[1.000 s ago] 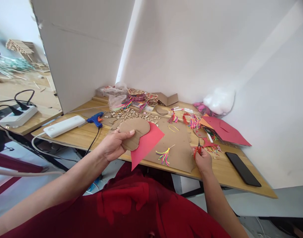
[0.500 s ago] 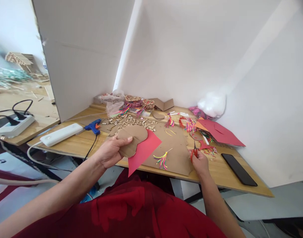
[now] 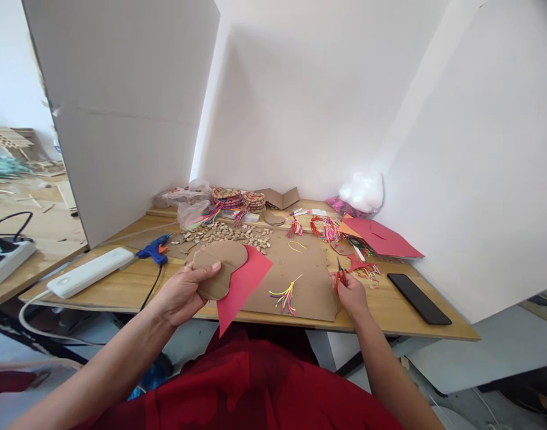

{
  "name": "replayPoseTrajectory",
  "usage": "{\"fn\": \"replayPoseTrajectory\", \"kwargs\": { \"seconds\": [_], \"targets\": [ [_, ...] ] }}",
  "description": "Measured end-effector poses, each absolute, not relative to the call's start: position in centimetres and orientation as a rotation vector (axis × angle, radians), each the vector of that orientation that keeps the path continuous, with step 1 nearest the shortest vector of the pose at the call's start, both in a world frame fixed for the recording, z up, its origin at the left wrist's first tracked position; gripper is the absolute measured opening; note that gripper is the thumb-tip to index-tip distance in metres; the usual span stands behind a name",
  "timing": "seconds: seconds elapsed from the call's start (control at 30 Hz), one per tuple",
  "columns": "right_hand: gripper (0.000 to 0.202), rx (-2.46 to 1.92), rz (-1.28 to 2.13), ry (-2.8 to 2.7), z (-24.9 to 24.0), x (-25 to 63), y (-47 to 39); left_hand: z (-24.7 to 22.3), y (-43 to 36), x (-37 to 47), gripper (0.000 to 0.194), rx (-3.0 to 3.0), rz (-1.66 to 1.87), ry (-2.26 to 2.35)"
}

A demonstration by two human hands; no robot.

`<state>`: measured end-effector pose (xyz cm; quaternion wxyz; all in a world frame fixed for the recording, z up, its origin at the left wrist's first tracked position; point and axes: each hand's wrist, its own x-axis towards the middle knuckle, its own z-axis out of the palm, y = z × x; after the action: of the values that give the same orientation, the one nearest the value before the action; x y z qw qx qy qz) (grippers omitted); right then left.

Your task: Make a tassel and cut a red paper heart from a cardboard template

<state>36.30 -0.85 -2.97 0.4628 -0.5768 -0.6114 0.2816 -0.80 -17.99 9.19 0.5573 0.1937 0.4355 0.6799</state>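
White partition boards [image 3: 300, 101] stand behind and to both sides of a wooden tabletop [image 3: 121, 286] seen from above the person's own arms. A large flat sheet of brown cardboard [image 3: 300, 280] lies in the middle of the tabletop, with a small tassel of bright threads [image 3: 283, 295] on it. At the left sit a white power strip [image 3: 89, 272] and a blue glue gun [image 3: 154, 251]. At the right lie red paper sheets [image 3: 381, 237] and, nearer the edge, a black phone [image 3: 418, 289]. A scatter of small wooden beads [image 3: 229, 234] lies toward the back. The left hand [image 3: 181, 292] is closed on a heart-shaped brown cardboard piece [image 3: 220, 269] together with a sheet of red paper [image 3: 240, 286], holding both just above the tabletop's near edge. The right hand [image 3: 352, 295] is closed round the handles of small red scissors [image 3: 339, 272], which point away, over the right edge of the large cardboard sheet.
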Motion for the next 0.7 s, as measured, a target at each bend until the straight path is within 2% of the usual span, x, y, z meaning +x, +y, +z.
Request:
{"fn": "replayPoseTrajectory", "kwargs": {
  "seconds": [0.23, 0.7],
  "targets": [
    [0.041, -1.422, 0.706, -1.515, -3.0, 36.4, -0.7, 9.0, -18.3, -1.2, 0.026, 0.44, 1.622, 1.068],
    [0.049, -1.378, 0.719, -1.52, -4.2, 37.0, 0.0, 8.0, -18.6, -3.0, 0.029, 0.412, 1.671, 1.04]
  ]
}}
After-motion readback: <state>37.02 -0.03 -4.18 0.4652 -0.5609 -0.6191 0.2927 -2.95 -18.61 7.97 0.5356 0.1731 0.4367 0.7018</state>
